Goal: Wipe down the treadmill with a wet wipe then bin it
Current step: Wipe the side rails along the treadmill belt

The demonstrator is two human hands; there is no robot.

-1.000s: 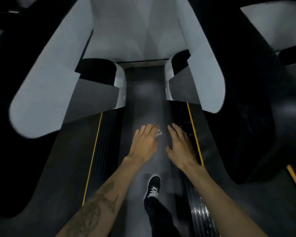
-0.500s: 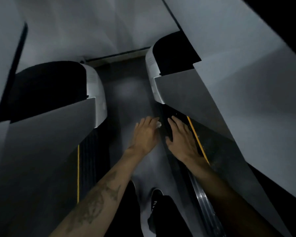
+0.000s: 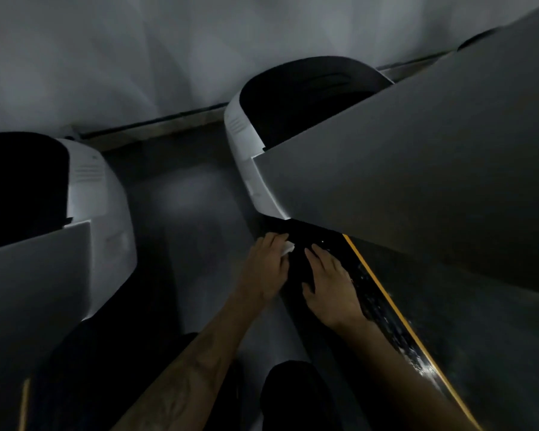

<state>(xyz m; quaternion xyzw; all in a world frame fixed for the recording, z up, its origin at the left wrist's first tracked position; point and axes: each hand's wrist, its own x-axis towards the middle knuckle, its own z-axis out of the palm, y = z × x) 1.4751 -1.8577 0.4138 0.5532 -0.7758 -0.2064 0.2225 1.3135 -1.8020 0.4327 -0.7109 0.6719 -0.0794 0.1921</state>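
Hands [image 3: 296,275] same; treadmill [image 3: 417,188] housing shifted right.

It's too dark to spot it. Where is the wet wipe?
Centre of the head view, under the left hand's fingertips: the wet wipe peeks out white beside the right hand.

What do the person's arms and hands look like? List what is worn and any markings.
Both forearms are bare, with no sleeves in view. The left forearm carries a dark tattoo along its upper side; its design is too dim to make out. The left hand and right hand show no gloves, and no rings or watch can be seen in this dim light.
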